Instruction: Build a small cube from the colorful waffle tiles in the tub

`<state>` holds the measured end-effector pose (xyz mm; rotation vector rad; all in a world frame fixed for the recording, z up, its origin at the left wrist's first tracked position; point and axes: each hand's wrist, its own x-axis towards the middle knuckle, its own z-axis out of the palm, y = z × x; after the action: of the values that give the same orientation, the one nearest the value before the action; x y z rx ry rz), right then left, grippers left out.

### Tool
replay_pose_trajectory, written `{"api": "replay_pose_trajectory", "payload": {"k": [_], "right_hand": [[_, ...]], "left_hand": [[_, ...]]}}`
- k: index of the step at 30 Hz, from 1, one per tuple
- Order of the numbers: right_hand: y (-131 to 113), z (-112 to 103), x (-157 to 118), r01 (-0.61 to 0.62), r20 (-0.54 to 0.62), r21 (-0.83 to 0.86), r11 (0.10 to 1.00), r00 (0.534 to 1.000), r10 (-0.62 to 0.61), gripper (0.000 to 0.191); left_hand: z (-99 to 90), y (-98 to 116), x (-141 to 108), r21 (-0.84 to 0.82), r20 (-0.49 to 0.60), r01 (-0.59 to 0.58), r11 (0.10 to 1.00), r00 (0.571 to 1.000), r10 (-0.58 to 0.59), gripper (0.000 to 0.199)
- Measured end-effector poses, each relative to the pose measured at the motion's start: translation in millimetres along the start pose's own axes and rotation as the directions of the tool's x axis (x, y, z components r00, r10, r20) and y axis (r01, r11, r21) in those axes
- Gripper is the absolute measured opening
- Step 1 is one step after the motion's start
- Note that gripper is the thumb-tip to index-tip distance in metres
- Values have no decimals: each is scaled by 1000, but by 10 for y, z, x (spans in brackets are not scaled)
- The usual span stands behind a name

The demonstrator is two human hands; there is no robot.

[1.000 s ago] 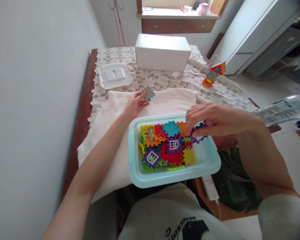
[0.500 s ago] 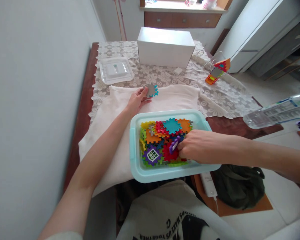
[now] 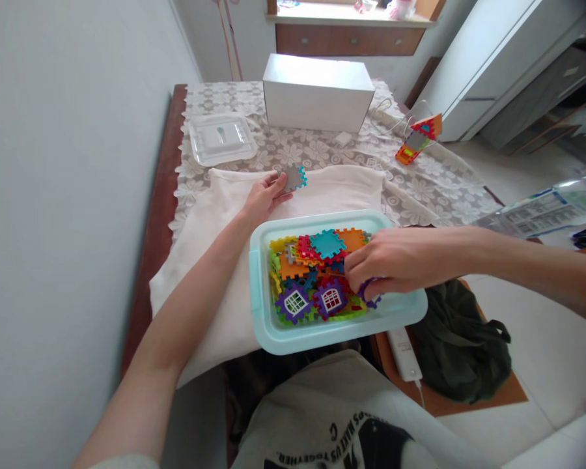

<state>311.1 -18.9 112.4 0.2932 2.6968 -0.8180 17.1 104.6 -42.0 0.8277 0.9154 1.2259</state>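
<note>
My left hand (image 3: 267, 194) pinches a grey jigsaw-edged building tile (image 3: 292, 177) with light blue toothed edges, just above the white cloth. My right hand (image 3: 371, 262) is inside the light blue plastic bin (image 3: 260, 312), its fingers curled down among the tiles. What those fingers hold is hidden; part of a purple tile (image 3: 374, 301) shows under the thumb. Two purple tiles with white window lattices lie in front, a left window tile (image 3: 293, 303) and a right window tile (image 3: 330, 298). Behind them rest a teal tile (image 3: 327, 244) and an orange tile (image 3: 350, 239).
A white box (image 3: 317, 101) stands at the table's back, with a clear plastic lid (image 3: 223, 139) to its left. An assembled tile structure (image 3: 418, 139) sits back right. A plastic bottle (image 3: 551, 207) is at the right. White cloth (image 3: 215, 260) lies under the bin.
My right hand has shifted slightly up in the bin, and its fingers have turned. The purple window tile beside it, tilted before, now lies flat. My left hand still holds the grey tile.
</note>
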Motion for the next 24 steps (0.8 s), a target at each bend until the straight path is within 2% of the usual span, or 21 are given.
{"api": "replay_pose_trajectory", "payload": {"k": [3,6,11,16,21,24], "right_hand": [[141,-157,-40,18,-102,178,984,995,0,20],[233,-164,-36,8,-114,242,970,993,20,23],[255,-117,-38,-72,-113,206,976,989,97,21],[229,-156,-120,-143,-180,113,983,970,161,20],[109,-150,-150,-59,-132,146,988,988,78,21],[22,-48,-101,-52,-125,62,997,990,60,21]], "left_hand": [[-9,20,-26,-12,24,16,1000,1000,-15,42],[-20,37,-35,-21,16,30,999,999,-30,44],[-37,38,-26,-30,31,31,999,999,-30,43],[-43,29,-18,-31,38,25,999,999,-24,42],[-50,21,-4,-18,10,40,999,999,-40,45],[-60,18,-2,-10,16,36,999,999,-36,46]]}}
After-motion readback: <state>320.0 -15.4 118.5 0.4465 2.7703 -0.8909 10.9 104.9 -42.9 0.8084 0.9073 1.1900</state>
